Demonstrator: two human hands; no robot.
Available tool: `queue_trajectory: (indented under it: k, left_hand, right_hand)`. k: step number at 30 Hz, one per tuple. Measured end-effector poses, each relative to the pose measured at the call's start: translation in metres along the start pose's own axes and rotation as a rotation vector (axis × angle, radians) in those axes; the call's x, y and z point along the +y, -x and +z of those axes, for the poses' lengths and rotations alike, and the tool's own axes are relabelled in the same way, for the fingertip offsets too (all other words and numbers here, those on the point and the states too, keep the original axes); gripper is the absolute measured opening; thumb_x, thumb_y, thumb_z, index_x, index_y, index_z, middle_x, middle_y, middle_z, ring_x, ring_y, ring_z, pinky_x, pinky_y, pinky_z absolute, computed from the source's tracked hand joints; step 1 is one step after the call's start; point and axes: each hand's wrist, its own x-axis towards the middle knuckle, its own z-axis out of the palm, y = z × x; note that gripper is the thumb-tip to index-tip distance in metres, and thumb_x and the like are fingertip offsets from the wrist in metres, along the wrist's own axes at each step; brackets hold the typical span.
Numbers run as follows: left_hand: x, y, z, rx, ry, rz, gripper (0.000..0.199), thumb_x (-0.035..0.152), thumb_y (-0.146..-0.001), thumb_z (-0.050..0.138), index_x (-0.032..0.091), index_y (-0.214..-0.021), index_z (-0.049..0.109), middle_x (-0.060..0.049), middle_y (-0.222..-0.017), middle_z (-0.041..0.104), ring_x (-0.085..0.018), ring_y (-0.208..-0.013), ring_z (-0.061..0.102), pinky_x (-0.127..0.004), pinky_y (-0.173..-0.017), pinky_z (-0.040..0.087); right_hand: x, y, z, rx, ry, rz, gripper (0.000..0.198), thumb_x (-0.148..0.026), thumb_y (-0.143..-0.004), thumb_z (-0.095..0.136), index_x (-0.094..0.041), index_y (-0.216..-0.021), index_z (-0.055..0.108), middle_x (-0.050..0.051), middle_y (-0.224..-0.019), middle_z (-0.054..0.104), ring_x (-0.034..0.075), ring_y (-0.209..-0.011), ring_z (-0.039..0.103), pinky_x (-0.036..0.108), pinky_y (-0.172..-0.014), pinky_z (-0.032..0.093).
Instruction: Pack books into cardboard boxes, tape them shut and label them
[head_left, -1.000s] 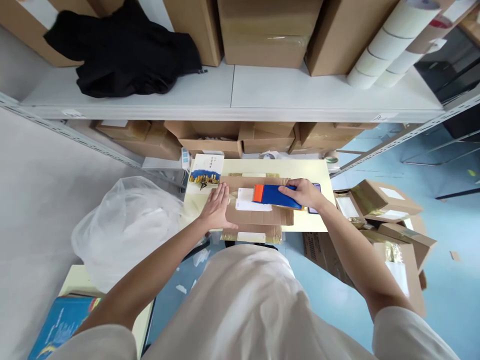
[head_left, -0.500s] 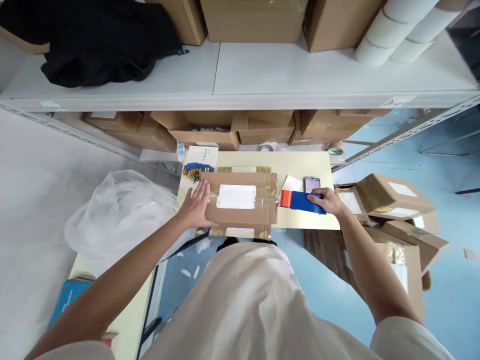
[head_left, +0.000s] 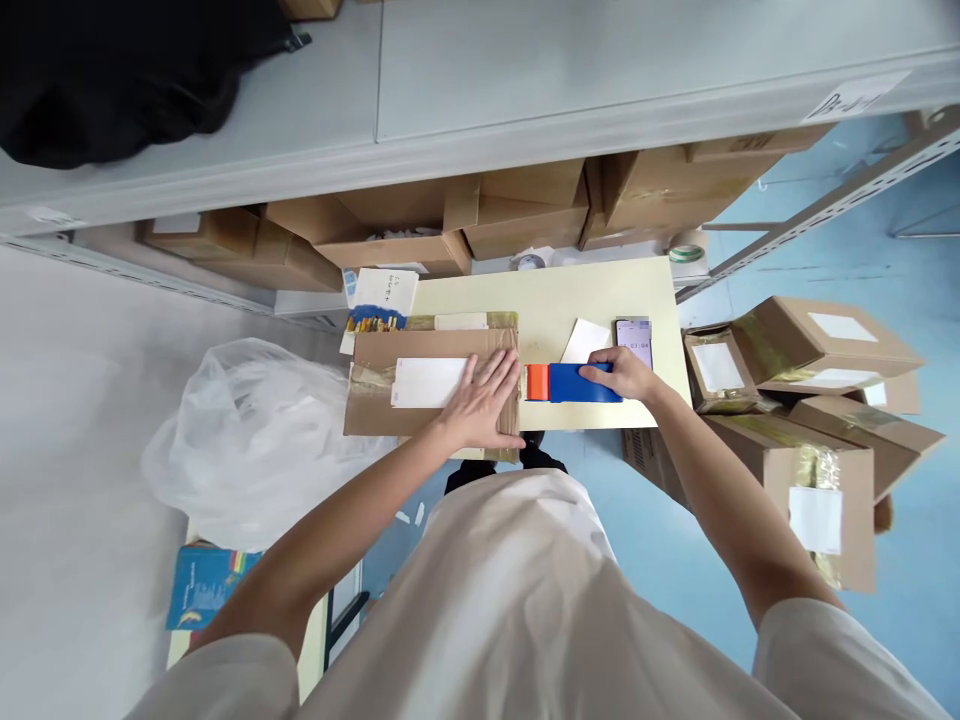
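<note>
A cardboard box with a white label lies across another taped box on the narrow table. My left hand rests flat on the right end of the upper box, fingers stretched out, covering part of the label. In my right hand is a blue tape dispenser with an orange front part. Its front end sits close beside the box's right edge; whether tape runs between them I cannot tell.
A phone and a white paper lie behind the dispenser. Leftward are a printed booklet and a clear plastic bag. Taped boxes are piled at right. A grey shelf overhangs the table's far side.
My left hand has gone from the box's left end to its right end, and the box now lies further left. The dispenser has moved slightly left, to the box's edge. My view has shifted.
</note>
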Motion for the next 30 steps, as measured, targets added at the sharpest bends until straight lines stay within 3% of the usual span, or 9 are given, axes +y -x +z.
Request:
queue_trajectory:
  k: [5, 8, 11, 13, 17, 21, 25, 28, 30]
  left_hand:
    - [-0.004, 0.004, 0.003, -0.013, -0.015, -0.045, 0.121, 0.070, -0.064, 0.061, 0.008, -0.152, 0.004, -0.019, -0.159, 0.005, -0.036, -0.146, 0.003, -0.056, -0.113, -0.010]
    - [-0.003, 0.006, 0.001, -0.047, -0.035, -0.053, 0.119, 0.068, -0.065, 0.062, 0.010, -0.152, 0.006, -0.019, -0.159, 0.005, -0.037, -0.146, 0.003, -0.061, -0.112, -0.008]
    - [0.008, 0.003, -0.006, -0.057, -0.077, -0.058, 0.104, 0.063, -0.068, 0.064, 0.024, -0.152, 0.017, -0.016, -0.160, 0.004, -0.041, -0.145, 0.002, -0.068, -0.107, 0.000]
    - [0.017, -0.001, -0.012, -0.072, -0.111, -0.079, 0.094, 0.060, -0.067, 0.067, 0.031, -0.148, 0.029, -0.015, -0.160, 0.005, -0.043, -0.144, 0.002, -0.070, -0.104, 0.009]
    - [0.033, -0.011, -0.018, -0.132, -0.156, -0.157, 0.094, 0.070, -0.057, 0.070, 0.024, -0.136, 0.050, -0.018, -0.159, 0.005, -0.048, -0.142, 0.000, -0.068, -0.099, 0.023]
    - [0.038, -0.014, -0.016, -0.115, -0.150, -0.198, 0.095, 0.079, -0.053, 0.065, 0.021, -0.129, 0.056, -0.017, -0.159, 0.007, -0.050, -0.140, 0.000, -0.067, -0.098, 0.026]
    - [0.034, -0.010, -0.009, -0.042, -0.081, -0.191, 0.093, 0.078, -0.056, 0.063, 0.022, -0.130, 0.055, -0.016, -0.159, 0.006, -0.051, -0.141, -0.001, -0.071, -0.100, 0.019]
    - [0.026, -0.004, -0.005, 0.047, 0.085, -0.136, 0.108, 0.077, -0.059, 0.062, 0.024, -0.148, 0.030, -0.020, -0.159, 0.002, -0.047, -0.143, -0.001, -0.074, -0.101, 0.011]
    - [0.019, 0.004, -0.005, 0.112, 0.218, -0.094, 0.111, 0.075, -0.066, 0.059, 0.021, -0.152, 0.013, -0.024, -0.158, 0.000, -0.045, -0.144, 0.000, -0.073, -0.102, 0.012]
  right_hand:
    - [0.012, 0.024, -0.018, -0.049, -0.011, 0.023, 0.048, -0.062, -0.076, 0.055, -0.018, -0.057, 0.049, -0.003, -0.053, 0.043, 0.009, -0.049, 0.040, 0.024, -0.046, 0.030]
    - [0.017, 0.037, -0.032, 0.001, 0.152, 0.052, 0.049, -0.062, -0.077, 0.053, -0.019, -0.053, 0.049, -0.002, -0.051, 0.044, 0.010, -0.049, 0.041, 0.025, -0.048, 0.031]
    - [0.003, 0.043, -0.030, 0.030, 0.418, 0.139, 0.049, -0.062, -0.079, 0.050, -0.019, -0.056, 0.057, 0.001, -0.052, 0.052, 0.015, -0.053, 0.050, 0.027, -0.053, 0.036]
    - [-0.021, 0.040, -0.014, 0.041, 0.621, 0.215, 0.050, -0.062, -0.079, 0.049, -0.018, -0.062, 0.063, 0.006, -0.058, 0.059, 0.020, -0.061, 0.058, 0.029, -0.057, 0.039]
    - [-0.083, 0.026, 0.041, 0.126, 0.851, 0.391, 0.052, -0.058, -0.083, 0.046, -0.012, -0.089, 0.071, 0.017, -0.081, 0.069, 0.028, -0.078, 0.066, 0.032, -0.063, 0.045]
    - [-0.112, 0.014, 0.088, 0.142, 0.926, 0.351, 0.041, -0.043, -0.089, 0.045, -0.012, -0.096, 0.070, 0.020, -0.092, 0.070, 0.029, -0.086, 0.067, 0.035, -0.072, 0.047]
    - [-0.091, 0.023, 0.102, 0.187, 0.887, 0.382, 0.038, -0.041, -0.091, 0.044, -0.013, -0.094, 0.069, 0.019, -0.092, 0.071, 0.028, -0.086, 0.068, 0.035, -0.074, 0.045]
    - [-0.057, 0.044, 0.103, 0.428, 0.736, 0.476, 0.053, -0.056, -0.091, 0.036, -0.013, -0.095, 0.067, 0.020, -0.088, 0.071, 0.027, -0.081, 0.067, 0.031, -0.067, 0.043]
    - [-0.036, 0.055, 0.109, 0.499, 0.643, 0.482, 0.047, -0.048, -0.093, 0.034, -0.013, -0.099, 0.065, 0.018, -0.089, 0.071, 0.027, -0.083, 0.067, 0.030, -0.068, 0.041]
